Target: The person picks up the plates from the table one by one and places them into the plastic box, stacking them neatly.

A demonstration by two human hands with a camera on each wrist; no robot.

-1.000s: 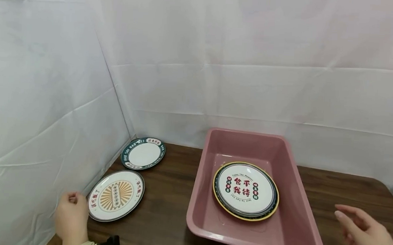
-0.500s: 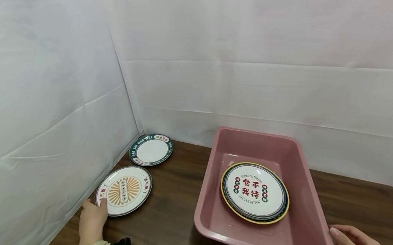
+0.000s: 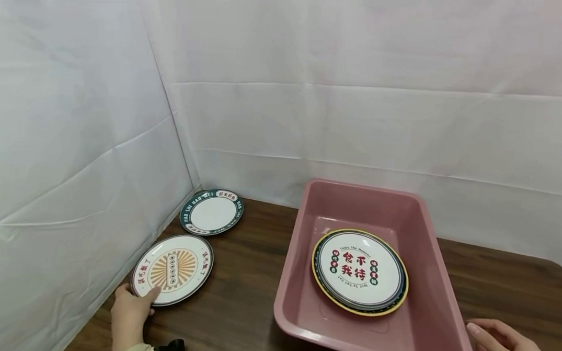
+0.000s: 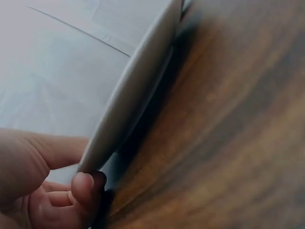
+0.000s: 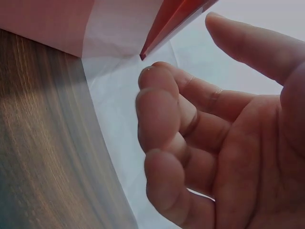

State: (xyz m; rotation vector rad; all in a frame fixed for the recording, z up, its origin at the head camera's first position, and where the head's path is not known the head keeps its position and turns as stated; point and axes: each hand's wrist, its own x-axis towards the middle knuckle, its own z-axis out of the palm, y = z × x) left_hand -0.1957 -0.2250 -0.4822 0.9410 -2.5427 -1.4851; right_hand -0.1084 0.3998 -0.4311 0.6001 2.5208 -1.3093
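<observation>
My left hand (image 3: 131, 313) pinches the near rim of a white plate (image 3: 165, 288) with an orange sunburst print, thumb on top and fingers beneath. In the left wrist view that plate (image 4: 131, 90) shows edge-on, its underside just over the wood. Beyond it lies a green-rimmed plate (image 3: 213, 214). The right hand (image 3: 513, 348) is beside the right wall of a pink tub (image 3: 299, 302), its fingers loosely bent and holding nothing. Inside the tub sits a stack of plates (image 3: 359, 268), the top one printed with red characters, the lowest edged in yellow.
White cloth (image 3: 382, 122) hangs behind the dark wooden table (image 3: 239, 278) and along its left side. The tub's high walls stand between the stack and both hands. A black wrist strap (image 3: 172, 349) is on the left wrist.
My left hand has come forward and right onto the sunburst plate and taken hold of its rim. The right hand has moved left to the tub's side. The camera view has shifted slightly.
</observation>
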